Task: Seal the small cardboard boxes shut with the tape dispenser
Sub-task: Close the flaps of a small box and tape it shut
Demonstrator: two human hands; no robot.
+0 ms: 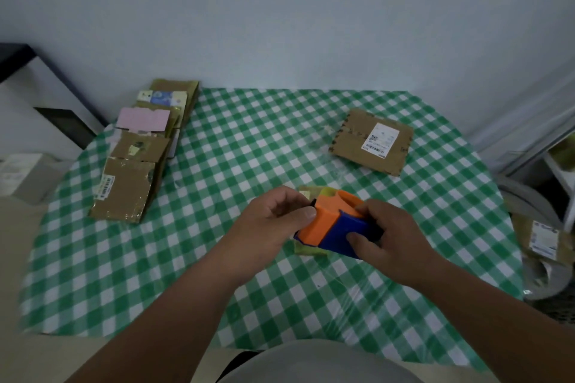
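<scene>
Both forearms enter from the bottom of the frame and meet at centre. My right hand (385, 236) grips the blue body of the dispenser (336, 224), fingers curled over its top and thumb clamped on the near side. My left hand (273, 221) has its thumb pressed on the orange end, fingers curled toward the tape edge; I cannot tell whether they pinch tape.

The dispenser sits over a small box (311, 250), of which only yellowish edges show above and below it.

Risks, my judgement: the box is mostly hidden, so tape could land off the seam; with no hand pinning it, a pull may drag it across the slick checked tabletop (217, 274).

Farther off: a flat box with a white label (371, 141) at upper right, and a row of flattened boxes (140, 158) at left.
</scene>
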